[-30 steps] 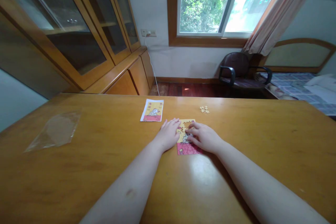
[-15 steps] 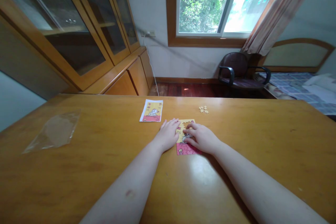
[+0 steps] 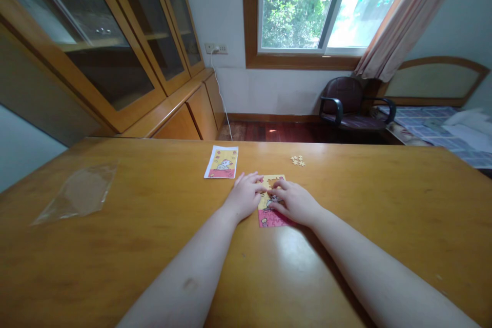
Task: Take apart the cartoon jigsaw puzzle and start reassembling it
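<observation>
A small jigsaw puzzle (image 3: pixel 269 218), yellow above and pink below, lies flat on the wooden table (image 3: pixel 154 246). My left hand (image 3: pixel 244 196) rests on its left edge with the fingers stretched flat. From the right, my right hand (image 3: pixel 294 201) covers the puzzle's right side, fingertips pressed down on the picture; whether a piece is under them is hidden. A printed picture card (image 3: pixel 222 162) showing the same design lies just beyond my left hand. Several loose puzzle pieces (image 3: pixel 298 160) sit beyond my right hand.
A clear plastic bag (image 3: pixel 79 190) lies at the table's left. Beyond the table stand a glass-door wooden cabinet (image 3: pixel 115 51), a dark armchair (image 3: pixel 346 107) under the window, and a bed (image 3: pixel 442 123) at the right.
My left hand's fingers have slid slightly right over the puzzle's top left. My right hand has drifted a little left. The puzzle has hardly moved.
</observation>
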A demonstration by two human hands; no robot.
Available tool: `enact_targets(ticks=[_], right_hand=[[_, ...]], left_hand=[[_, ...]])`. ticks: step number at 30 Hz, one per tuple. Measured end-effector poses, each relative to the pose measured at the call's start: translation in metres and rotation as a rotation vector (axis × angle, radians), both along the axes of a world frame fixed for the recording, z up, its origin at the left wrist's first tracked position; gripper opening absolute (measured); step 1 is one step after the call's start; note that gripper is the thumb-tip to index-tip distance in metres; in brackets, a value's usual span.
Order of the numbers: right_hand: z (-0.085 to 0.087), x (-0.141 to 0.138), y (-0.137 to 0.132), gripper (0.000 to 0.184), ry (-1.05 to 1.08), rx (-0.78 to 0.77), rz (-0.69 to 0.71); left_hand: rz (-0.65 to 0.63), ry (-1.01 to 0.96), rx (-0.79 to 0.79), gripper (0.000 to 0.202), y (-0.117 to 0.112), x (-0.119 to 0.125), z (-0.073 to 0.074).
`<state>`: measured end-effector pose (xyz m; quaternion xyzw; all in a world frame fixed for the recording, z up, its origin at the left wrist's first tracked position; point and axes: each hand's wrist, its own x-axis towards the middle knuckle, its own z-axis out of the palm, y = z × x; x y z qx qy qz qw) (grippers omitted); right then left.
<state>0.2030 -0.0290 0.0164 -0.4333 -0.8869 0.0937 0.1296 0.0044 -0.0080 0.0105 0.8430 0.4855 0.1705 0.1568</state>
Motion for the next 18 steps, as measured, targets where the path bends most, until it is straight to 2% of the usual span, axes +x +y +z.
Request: enact_targets(ticks=[6,12,15,18], right_hand=[[0.001,0.0,0.001,0.035,0.019,-0.004,-0.008],[-0.006,0.007,0.007,0.033,0.098,0.045,-0.091],[-0.016,0.019,0.018,0.036,0.176,0.13,-0.25],[-0.027,0.03,0.033,0.047,0.232,0.152,-0.569]], left_hand=[[0.016,-0.028,0.006,0.036,0.0,0.0,-0.003],[0.014,-0.013,0.012,0.034,0.0,-0.001,-0.005],[0.03,-0.012,0.018,0.037,0.0,-0.001,-0.004],[0.026,0.02,-0.015,0.041,0.0,-0.002,-0.003]])
